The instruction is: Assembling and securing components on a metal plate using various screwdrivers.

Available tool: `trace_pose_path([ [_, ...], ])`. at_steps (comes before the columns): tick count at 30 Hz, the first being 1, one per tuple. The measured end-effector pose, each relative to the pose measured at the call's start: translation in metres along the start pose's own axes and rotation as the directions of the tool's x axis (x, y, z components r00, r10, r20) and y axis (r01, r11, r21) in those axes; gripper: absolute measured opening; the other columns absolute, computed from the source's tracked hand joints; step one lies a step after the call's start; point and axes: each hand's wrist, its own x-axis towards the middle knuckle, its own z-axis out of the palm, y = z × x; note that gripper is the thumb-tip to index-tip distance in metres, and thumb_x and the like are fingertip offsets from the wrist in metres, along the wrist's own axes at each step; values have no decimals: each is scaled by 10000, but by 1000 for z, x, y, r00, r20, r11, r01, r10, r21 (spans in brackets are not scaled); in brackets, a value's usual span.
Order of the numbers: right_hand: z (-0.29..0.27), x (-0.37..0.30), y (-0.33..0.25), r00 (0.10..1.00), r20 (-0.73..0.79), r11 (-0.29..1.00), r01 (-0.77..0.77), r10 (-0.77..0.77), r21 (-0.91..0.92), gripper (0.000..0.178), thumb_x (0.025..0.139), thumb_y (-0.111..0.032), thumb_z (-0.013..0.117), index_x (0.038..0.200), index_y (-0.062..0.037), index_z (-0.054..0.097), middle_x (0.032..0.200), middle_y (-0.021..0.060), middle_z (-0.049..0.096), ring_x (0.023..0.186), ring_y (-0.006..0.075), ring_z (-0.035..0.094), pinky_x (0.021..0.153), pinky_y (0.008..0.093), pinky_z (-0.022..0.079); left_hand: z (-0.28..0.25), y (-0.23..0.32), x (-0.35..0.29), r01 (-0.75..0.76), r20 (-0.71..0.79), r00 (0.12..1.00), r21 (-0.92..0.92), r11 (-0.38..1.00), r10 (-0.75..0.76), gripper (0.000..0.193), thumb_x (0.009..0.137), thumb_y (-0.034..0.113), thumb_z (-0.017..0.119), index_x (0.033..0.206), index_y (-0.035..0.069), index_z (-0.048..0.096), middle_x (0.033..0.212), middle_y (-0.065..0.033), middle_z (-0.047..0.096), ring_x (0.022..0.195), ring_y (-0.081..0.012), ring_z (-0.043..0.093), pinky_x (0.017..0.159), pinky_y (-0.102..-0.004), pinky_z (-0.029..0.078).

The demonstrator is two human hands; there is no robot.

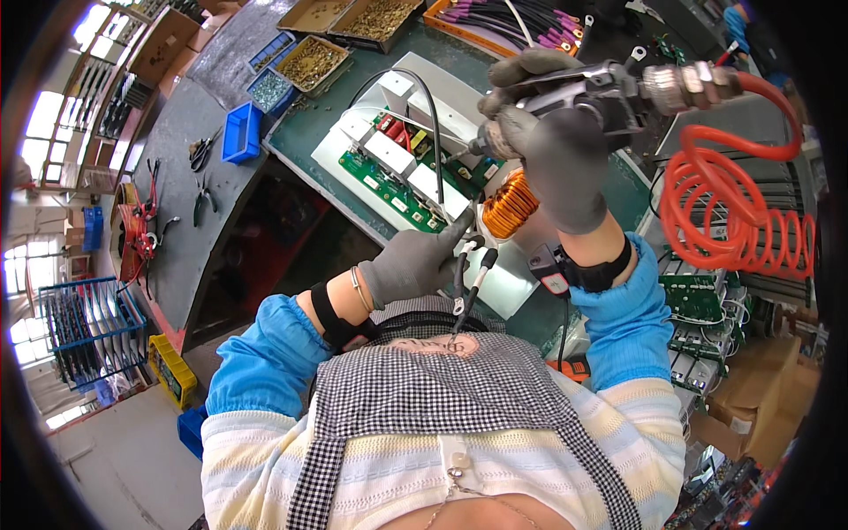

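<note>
My right hand (565, 168), in a grey glove, is wrapped around an air-powered screwdriver (587, 97). The tool's narrow tip points left, over the white metal housing (340, 159) with its green circuit board (402, 205). My left hand (411, 265), also gloved, reaches in from the near side with its index finger stretched toward the foot of a copper-wound coil (510, 205). At its fingertips are short black cable leads (477, 281) ending in ring terminals, and the hand appears closed on one of them. The glove partly hides that grip.
An orange coiled air hose (720, 203) hangs at the right. Trays of small brass parts (311, 64) and a blue bin (241, 132) stand at the far left. Pliers (203, 196) lie on the left bench. Purple-sleeved cables (512, 22) fill an orange tray beyond. Stacked circuit boards (693, 296) stand at right.
</note>
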Motion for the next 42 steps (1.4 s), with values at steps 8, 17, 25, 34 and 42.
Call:
trace_pose_path([
  [8, 10, 10, 11, 995, -64, 997, -76, 78, 35, 325, 763, 15, 655, 1076, 1, 569, 1001, 96, 635, 872, 95, 589, 754, 231, 502, -5, 6, -2, -14, -20, 1000, -105, 994, 12, 696, 849, 262, 635, 1416, 93, 268, 667, -168, 588, 580, -369, 603, 540, -425, 476],
  [17, 23, 55, 18, 881, 415, 954, -118, 229, -276, 248, 745, -134, 721, 957, -49, 622, 790, -9, 605, 680, 68, 562, 617, 230, 470, 1, 3, 0, -56, -49, 997, -32, 998, 54, 720, 850, 206, 571, 1455, 89, 198, 645, -162, 590, 609, -357, 610, 578, -433, 486],
  [25, 53, 45, 44, 971, 206, 890, 200, -123, -411, 400, 771, -179, 723, 1105, -53, 544, 979, 27, 588, 859, 118, 549, 759, 284, 461, 0, 2, -2, -112, -73, 991, -44, 993, 108, 705, 868, 207, 561, 1456, 81, 193, 641, -188, 575, 609, -371, 593, 564, -442, 452],
  [34, 25, 60, 23, 767, 522, 919, -224, 372, -325, 409, 721, -125, 754, 1069, -62, 547, 876, -15, 565, 776, 100, 544, 666, 261, 454, -2, 5, -3, -75, -18, 997, -86, 993, 74, 725, 856, 203, 595, 1453, 84, 201, 697, -195, 595, 646, -372, 609, 597, -439, 473],
  [42, 42, 44, 18, 964, 194, 961, -215, 181, 174, 276, 910, -181, 605, 1134, -79, 482, 927, 8, 567, 745, 60, 522, 621, 219, 443, -2, 2, -2, -77, -50, 996, -81, 994, 73, 564, 861, 229, 621, 1335, 60, 365, 715, -152, 614, 657, -323, 630, 606, -394, 487],
])
